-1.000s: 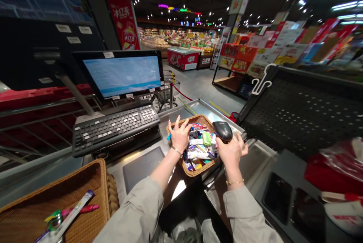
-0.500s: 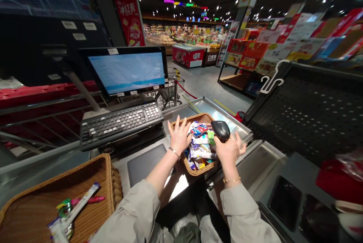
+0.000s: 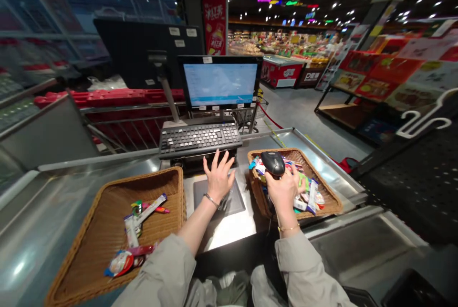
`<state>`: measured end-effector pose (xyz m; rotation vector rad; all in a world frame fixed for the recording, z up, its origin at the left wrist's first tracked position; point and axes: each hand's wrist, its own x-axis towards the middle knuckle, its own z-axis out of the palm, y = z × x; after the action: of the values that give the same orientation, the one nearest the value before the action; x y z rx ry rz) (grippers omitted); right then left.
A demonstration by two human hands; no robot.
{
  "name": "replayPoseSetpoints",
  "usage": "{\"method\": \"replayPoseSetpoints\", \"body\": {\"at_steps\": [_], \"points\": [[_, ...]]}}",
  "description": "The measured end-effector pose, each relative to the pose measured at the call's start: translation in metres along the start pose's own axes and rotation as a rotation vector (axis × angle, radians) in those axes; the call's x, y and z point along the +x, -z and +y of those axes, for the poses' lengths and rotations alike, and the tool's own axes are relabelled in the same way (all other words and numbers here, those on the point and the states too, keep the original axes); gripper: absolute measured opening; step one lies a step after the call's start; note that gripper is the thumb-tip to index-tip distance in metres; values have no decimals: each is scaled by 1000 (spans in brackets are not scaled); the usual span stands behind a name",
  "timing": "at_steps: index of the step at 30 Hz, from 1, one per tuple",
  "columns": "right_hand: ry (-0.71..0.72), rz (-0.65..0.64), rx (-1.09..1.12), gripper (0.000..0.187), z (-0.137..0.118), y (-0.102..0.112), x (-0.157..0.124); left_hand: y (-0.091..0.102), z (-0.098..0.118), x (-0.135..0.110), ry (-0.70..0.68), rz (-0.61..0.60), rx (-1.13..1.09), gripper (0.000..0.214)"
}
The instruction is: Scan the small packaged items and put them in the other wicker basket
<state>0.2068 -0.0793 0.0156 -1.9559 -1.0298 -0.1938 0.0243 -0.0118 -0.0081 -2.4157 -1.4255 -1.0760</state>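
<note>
My right hand is closed round the handle of a black barcode scanner, over the left part of a wicker basket. Small packaged sweets fill that basket, some hidden behind the hand. My left hand hovers with fingers spread and nothing in it, above a dark flat pad in the counter. To the left, a larger wicker basket holds several packets, among them a white stick-shaped packet and a red and white packet.
Behind the pad stand a keyboard and a lit monitor, with a second screen seen from its back. The metal counter runs to both sides. At right are a white hook and a dark perforated panel.
The view has swung left, showing more of the left basket. My left hand has moved from the sweets to above the pad. My right hand still grips the scanner; the sweets' basket sits turned differently.
</note>
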Motion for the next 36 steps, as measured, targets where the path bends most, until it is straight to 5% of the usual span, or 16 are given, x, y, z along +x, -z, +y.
{"method": "replayPoseSetpoints", "body": {"at_steps": [20, 29, 36], "points": [[311, -310, 112, 27, -87, -64, -91, 105, -140, -120, 381, -69, 301, 38], [370, -397, 144, 29, -100, -72, -113, 144, -189, -167, 532, -348, 352, 38], [383, -428, 138, 28, -108, -73, -121, 158, -202, -185, 596, -601, 356, 39]]}}
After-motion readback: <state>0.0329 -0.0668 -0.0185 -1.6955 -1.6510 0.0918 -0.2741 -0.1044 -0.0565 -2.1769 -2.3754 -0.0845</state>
